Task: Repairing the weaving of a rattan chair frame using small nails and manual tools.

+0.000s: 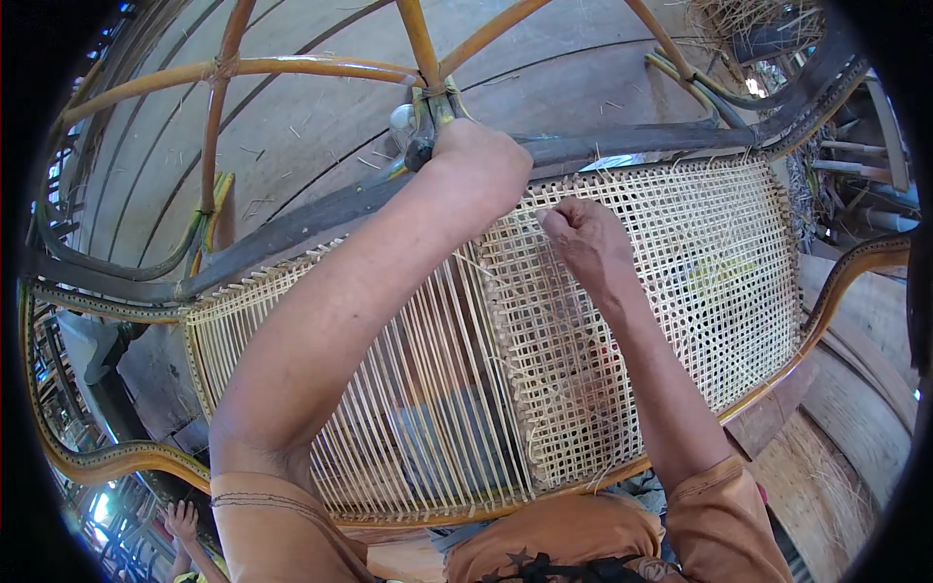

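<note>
Spanning the curved frame [121,459], the woven cane panel [700,291] lies before the person, showing open lattice at right and parallel strands [335,442] at left. At the dark far rail [311,225], the left hand [483,158] bends from the wrist, fingers hidden, so its grip cannot be told; the right hand [586,235] is over the lattice near its far edge, thumb pressed to curled fingers, any pinched strand indiscernible. Beyond the rail, brown poles [316,66] meet at bound joints.
</note>
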Available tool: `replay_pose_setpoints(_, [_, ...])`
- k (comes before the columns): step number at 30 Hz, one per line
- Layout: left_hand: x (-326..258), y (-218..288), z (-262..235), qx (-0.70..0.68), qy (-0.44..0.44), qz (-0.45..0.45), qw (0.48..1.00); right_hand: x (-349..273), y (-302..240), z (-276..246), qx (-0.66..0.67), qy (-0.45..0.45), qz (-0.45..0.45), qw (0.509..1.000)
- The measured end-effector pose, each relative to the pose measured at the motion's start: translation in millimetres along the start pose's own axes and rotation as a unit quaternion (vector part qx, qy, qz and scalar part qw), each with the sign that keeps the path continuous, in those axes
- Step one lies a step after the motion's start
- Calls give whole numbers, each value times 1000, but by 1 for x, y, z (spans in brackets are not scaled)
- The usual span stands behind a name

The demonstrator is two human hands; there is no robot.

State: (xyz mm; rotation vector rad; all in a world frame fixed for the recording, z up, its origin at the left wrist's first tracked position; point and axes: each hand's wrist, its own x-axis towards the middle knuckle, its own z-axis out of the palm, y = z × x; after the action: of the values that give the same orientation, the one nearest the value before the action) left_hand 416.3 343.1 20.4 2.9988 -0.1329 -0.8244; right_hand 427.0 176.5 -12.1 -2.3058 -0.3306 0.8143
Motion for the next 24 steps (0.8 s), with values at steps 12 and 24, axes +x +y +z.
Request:
replay_pose_setpoints(12, [15,15,-20,40,-56,38,997,9,5,-9,12,-86,53,995])
replay_pose_setpoints(24, [32,46,-18,200,-139,105,964,-10,22,38,-93,121,-87,984])
